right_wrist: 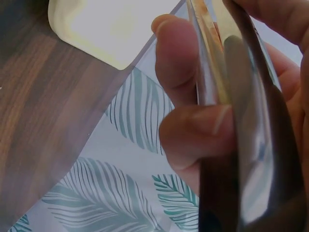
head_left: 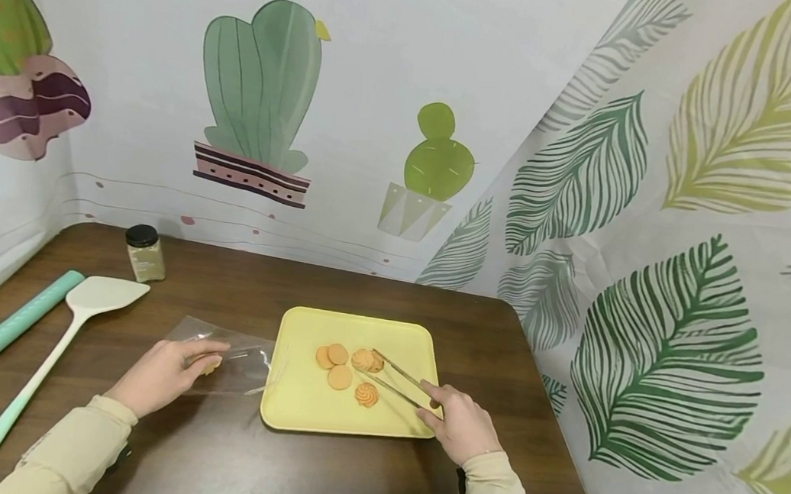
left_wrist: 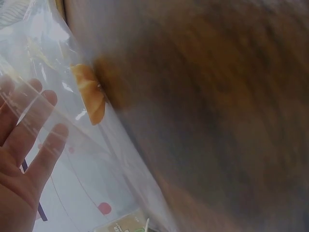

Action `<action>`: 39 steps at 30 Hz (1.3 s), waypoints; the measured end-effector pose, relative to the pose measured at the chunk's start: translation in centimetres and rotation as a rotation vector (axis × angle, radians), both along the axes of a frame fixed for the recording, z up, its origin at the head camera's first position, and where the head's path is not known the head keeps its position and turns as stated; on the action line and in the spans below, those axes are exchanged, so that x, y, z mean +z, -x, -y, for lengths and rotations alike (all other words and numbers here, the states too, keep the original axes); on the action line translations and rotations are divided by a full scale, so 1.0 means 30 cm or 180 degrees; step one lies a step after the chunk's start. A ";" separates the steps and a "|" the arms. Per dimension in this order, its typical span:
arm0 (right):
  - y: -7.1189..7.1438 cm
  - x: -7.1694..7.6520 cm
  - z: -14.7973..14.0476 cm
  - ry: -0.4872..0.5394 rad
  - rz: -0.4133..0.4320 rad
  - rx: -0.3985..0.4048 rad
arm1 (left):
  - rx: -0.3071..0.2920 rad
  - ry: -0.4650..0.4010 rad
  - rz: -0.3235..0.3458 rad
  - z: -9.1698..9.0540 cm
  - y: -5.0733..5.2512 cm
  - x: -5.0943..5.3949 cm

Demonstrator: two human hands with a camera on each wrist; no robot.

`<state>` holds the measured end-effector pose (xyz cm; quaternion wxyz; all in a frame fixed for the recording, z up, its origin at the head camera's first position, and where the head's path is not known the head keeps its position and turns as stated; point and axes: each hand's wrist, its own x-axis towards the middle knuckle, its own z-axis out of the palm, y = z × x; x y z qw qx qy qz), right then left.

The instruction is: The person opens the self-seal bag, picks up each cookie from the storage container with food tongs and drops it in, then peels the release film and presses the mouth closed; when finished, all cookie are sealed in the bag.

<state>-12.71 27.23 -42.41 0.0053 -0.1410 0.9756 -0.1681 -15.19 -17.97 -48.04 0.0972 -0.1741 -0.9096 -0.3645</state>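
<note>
Two hands work low over one brown surface (head_left: pixel 229 457), each below a pale sleeve. The right hand (head_left: pixel 459 424) grips one pair of metal tongs (head_left: pixel 392 390) between thumb and fingers. The tongs' long axis slants from that hand toward the upper left, the tips pointing away from the person, over the tray. The left hand (head_left: pixel 169 373) has its fingers extended and spread, seen through clear film in its wrist view, at one transparent bag (head_left: pixel 243 363). One ridged cookie (left_wrist: pixel 89 96) shows at the film beside the fingers; whether it lies inside I cannot tell. The bag stretches from this hand to the left edge of one yellow tray (head_left: pixel 298 405).

On the tray, one swirled cookie (head_left: pixel 367 394) lies nearest. Beyond it are three smooth round cookies (head_left: pixel 340 378) in a cluster and, at the tong tips, what look like two more, overlapping; whether the tips pinch them I cannot tell.

Farther left lie one spatula (head_left: pixel 99 295) and one turquoise rod (head_left: pixel 11 331), both slanting up to the right; one black-lidded jar (head_left: pixel 147 256) stands farthest back.
</note>
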 end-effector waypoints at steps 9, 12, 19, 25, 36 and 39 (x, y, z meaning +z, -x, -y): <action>-0.001 -0.008 0.012 -0.0087 -0.0113 0.0096 | -0.0001 -0.0002 -0.0022 0.001 0.001 -0.008; 0.001 -0.012 0.011 -0.0103 -0.0144 0.0116 | 0.0004 -0.0013 -0.0008 0.002 0.000 -0.008; 0.000 -0.020 0.010 -0.0177 -0.0240 0.0144 | 0.0012 -0.0017 0.0006 0.003 -0.001 -0.010; 0.000 -0.019 0.009 -0.0253 -0.0406 0.0157 | -0.0003 -0.0050 -0.0006 0.004 0.000 -0.010; 0.006 -0.010 0.011 -0.0228 -0.0647 0.0128 | 0.0000 -0.0029 0.0032 0.000 -0.003 0.003; 0.008 -0.009 0.016 -0.0184 -0.0729 0.0189 | 0.0010 -0.0021 0.0052 0.000 -0.003 0.006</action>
